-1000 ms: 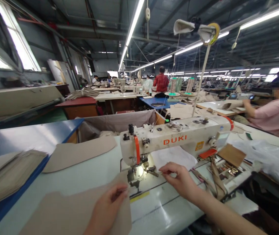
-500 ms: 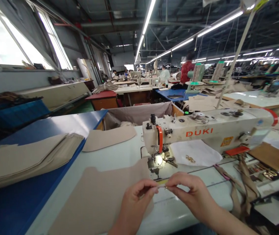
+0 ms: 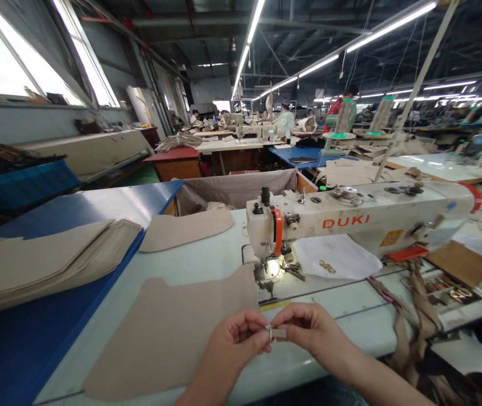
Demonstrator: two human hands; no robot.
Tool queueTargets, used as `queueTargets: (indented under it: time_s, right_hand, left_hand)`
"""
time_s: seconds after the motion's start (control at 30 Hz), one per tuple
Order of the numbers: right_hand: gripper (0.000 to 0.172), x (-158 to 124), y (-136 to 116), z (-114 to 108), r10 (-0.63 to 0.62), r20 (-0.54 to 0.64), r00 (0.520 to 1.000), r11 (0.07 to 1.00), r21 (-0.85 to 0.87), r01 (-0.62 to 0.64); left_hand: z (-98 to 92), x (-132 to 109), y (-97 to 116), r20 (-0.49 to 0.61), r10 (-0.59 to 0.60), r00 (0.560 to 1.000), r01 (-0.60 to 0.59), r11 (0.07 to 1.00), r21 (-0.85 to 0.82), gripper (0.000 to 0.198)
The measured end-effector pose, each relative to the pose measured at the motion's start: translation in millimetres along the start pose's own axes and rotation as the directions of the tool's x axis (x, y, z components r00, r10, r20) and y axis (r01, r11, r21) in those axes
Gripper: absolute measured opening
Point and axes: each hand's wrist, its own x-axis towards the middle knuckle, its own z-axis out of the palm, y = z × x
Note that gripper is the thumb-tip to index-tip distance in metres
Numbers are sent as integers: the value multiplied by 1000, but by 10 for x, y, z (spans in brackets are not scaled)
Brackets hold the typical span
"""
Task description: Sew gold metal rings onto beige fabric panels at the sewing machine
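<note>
Above the front of the sewing table my left hand (image 3: 241, 341) pinches a small gold-coloured metal ring (image 3: 270, 332), partly hidden by the fingertips. My right hand (image 3: 312, 332) grips a short beige strip (image 3: 280, 334) that appears to pass through that ring; its far end is covered by the fingers. A flat beige fabric panel (image 3: 173, 332) lies just left of and beneath my left hand. Behind both hands stands the white sewing machine (image 3: 351, 217), its lamp lit at the needle. Several gold metal pieces (image 3: 327, 266) rest on a white cloth (image 3: 346, 256) under its arm.
A second beige panel (image 3: 188, 228) lies farther back, near a fabric-lined bin (image 3: 241, 189). Stacked panels (image 3: 55, 259) cover part of the blue table (image 3: 8, 361) at left. Beige straps (image 3: 419, 316) hang over the front edge at right, beside a parts tray (image 3: 448, 290).
My hands have come slightly lower and closer together. The gold ring and the strip now show plainly between them. The view has shifted a little.
</note>
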Motion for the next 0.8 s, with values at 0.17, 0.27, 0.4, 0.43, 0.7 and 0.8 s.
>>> queueTargets:
  time_s: [0.17, 0.27, 0.4, 0.43, 0.7, 0.8]
  right_hand:
    - [22, -28, 125, 82, -36, -38, 999, 998, -49, 34]
    - [24, -26, 170, 155, -2, -33, 999, 1000, -14, 1]
    - [31, -6, 192, 201, 38, -47, 998, 998, 41, -36]
    - [32, -2, 198, 207, 47, -48, 998, 998, 53, -44]
    - [32, 24, 293, 276, 61, -68, 996, 988, 146, -51]
    - [30, 34, 301, 292, 76, -78, 994, 983, 173, -62]
  left_hand:
    - [-22, -108, 24, -143, -4, 990, 12, 998, 60, 31]
    - [0, -180, 56, -178, 21, 984, -7, 997, 80, 32]
    - [-11, -219, 6, -170, -26, 985, 25, 1000, -9, 41]
    - [-14, -218, -19, -159, -62, 985, 52, 997, -64, 43]
    - [17, -166, -62, -69, -170, 983, 160, 978, -131, 36]
    - [-1, -160, -7, -37, -172, 984, 169, 983, -75, 36]
